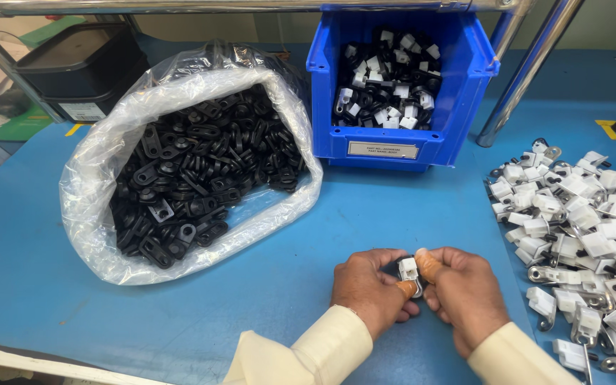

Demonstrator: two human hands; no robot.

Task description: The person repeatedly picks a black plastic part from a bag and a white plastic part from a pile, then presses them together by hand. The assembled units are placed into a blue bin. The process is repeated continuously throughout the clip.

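Where the two hands meet at the near middle of the bench (pixel 308 235), a small white and black clip part (pixel 408 269) sits pinched between them. The left hand (pixel 368 289) closes its grip on the part from the left, thumb and forefinger pressed to its lower edge. The right hand (pixel 465 292) closes on it from the right, thumb laid over its top; orange caps cover some fingertips (pixel 429 265). Both wrists wear cream sleeves (pixel 322 349).

Just right of the hands, a loose heap of white clips with metal tabs (pixel 579 235) spreads over the blue bench to its right edge. To the far left lies a clear plastic bag (pixel 108 150), its mouth rolled open, full of black plastic brackets (pixel 201 171). Beside the bag, at the far middle, stands a blue bin (pixel 401 146) holding mixed black and white assembled pieces (pixel 386 78). A black tray (pixel 80 64) rests at the far left corner, and a tilted metal pole (pixel 529 71) rises just right of the bin.
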